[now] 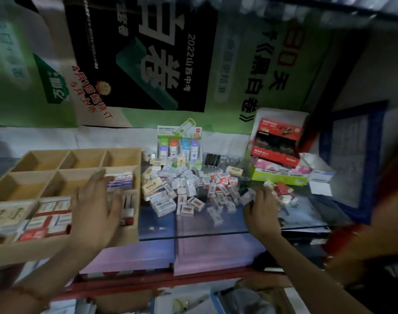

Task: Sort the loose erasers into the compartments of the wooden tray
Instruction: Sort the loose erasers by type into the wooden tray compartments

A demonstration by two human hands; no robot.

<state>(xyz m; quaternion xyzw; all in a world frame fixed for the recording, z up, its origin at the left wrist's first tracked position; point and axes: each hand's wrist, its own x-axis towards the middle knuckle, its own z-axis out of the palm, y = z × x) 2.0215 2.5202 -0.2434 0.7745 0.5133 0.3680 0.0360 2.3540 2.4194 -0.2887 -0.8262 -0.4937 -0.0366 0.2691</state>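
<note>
Hovering over the right side of the pale wooden compartment tray point(123, 152), the left hand point(96, 207) is spread flat, fingers apart and palm down, with nothing seen in its grasp. Beneath and just ahead of its fingertips, small red-and-white boxed erasers point(119, 179) stand packed in the tray's right-hand compartments. The near-left compartments hold further red-and-white boxes point(50, 214) and cream-coloured boxed erasers point(7, 213); the three far compartments show only bare wood.

The loose heap of small boxed erasers point(189, 189) lies on the glass counter top point(193, 227), just right of the tray and between the two hands. The right hand point(262, 207) rests at the heap's right edge, fingers curled down among the boxes. Blur prevents telling whether it actually grips one; a white boxed eraser point(247, 197) lies touching its thumb side, and red-and-white pieces sit just beyond its fingertips.

Behind the heap stands a green-and-white display pack of coloured bottles point(178, 146). A red-and-black carton point(276, 143) sits atop a green-and-pink box point(281, 175) at the far right.
</note>
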